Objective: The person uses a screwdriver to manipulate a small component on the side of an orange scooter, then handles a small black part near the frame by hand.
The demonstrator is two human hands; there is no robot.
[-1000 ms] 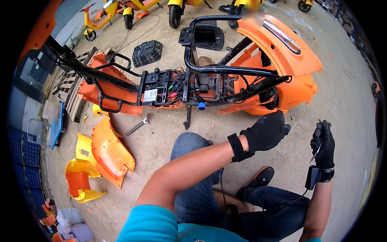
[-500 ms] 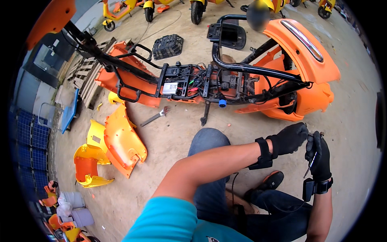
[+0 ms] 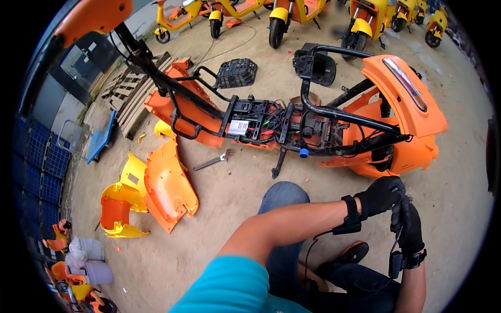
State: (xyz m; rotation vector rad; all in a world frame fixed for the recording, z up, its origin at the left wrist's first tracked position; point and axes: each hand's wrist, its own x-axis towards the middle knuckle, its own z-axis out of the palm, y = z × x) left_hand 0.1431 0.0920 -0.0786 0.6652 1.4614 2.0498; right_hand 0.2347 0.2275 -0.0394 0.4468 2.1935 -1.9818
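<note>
Both my hands wear black gloves and meet at the right, in front of the scooter's rear end. My left hand (image 3: 383, 197) is closed, its fingertips against those of the right; what they pinch is hidden. My right hand (image 3: 408, 227) is closed on a thin rod-like tool (image 3: 397, 238) that slants down beside the palm; its kind does not show. Beyond them lies the stripped scooter (image 3: 360, 121), with a black frame, exposed wiring and orange panels.
An adjustable wrench (image 3: 213, 160) lies on the ground left of my knee. Loose orange panel (image 3: 168, 182) and yellow panels (image 3: 130, 197) are farther left. A black crate (image 3: 237, 73), a wooden pallet (image 3: 130, 96) and parked yellow scooters (image 3: 292, 20) stand beyond.
The view has shifted, so the scooter sits lower and farther right. My hands have drawn together, and the small metal end seen above the right fingers is now hidden.
</note>
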